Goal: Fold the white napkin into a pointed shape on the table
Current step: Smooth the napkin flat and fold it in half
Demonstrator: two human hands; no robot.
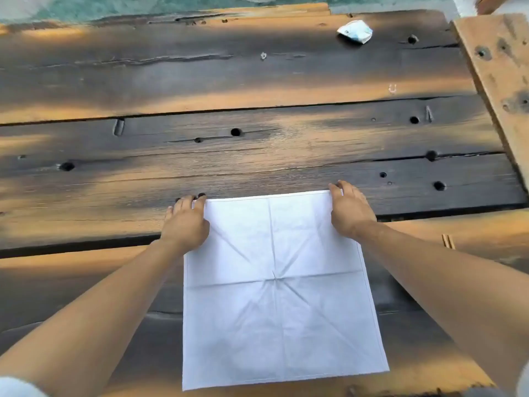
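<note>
The white napkin (280, 290) lies spread flat as a square on the dark wooden table (257, 156), near its front edge. Crease lines cross it through the middle and along both diagonals. My left hand (186, 222) rests at the napkin's far left corner with its fingers on the edge. Over at the far right corner, my right hand (347, 209) has its fingertips curled over the cloth. Whether either hand pinches the fabric or only presses on it cannot be told.
A crumpled white wrapper (356, 30) lies at the far right of the table. A lighter wooden plank (501, 78) runs along the right side. The boards have several holes and long cracks.
</note>
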